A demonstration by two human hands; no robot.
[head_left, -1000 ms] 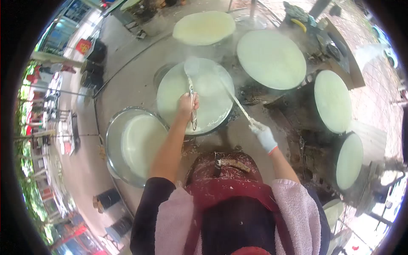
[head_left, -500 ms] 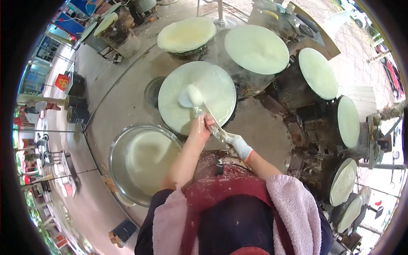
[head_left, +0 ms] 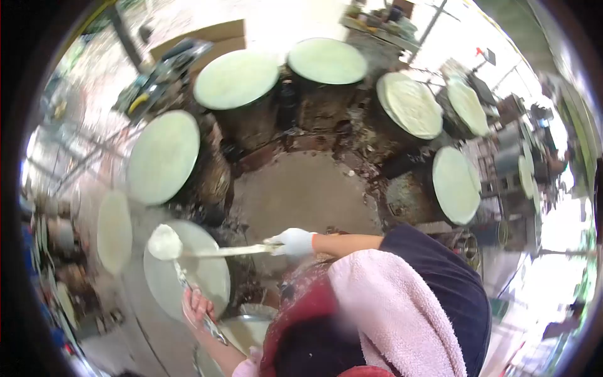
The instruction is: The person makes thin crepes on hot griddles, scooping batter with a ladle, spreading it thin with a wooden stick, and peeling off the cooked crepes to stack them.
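My bare left hand [head_left: 199, 306] is wrapped around the handle of a metal ladle [head_left: 166, 242]. The ladle's bowl carries a white mass and is over a round pan top [head_left: 210, 276] with a pale, wet-looking surface. My right hand [head_left: 294, 242], in a white glove with an orange cuff, grips a long, pale, flat stick [head_left: 229, 251]. The far end of the stick reaches to the ladle's bowl; I cannot tell whether they touch. Close by my left forearm, a metal basin [head_left: 257, 310] of whitish liquid is partly hidden.
Several round, pale-topped drums stand in an arc, including one at the left [head_left: 164, 157], one at the back [head_left: 328, 61] and one at the right [head_left: 456, 185]. Brown floor [head_left: 301, 195] lies inside the arc. A cluttered table [head_left: 166, 69] stands at the upper left.
The view has swung right, so the pan top and basin now sit at lower left. My hands have moved apart, still holding the ladle and stick, and the ladle now shows a heaped white mass.
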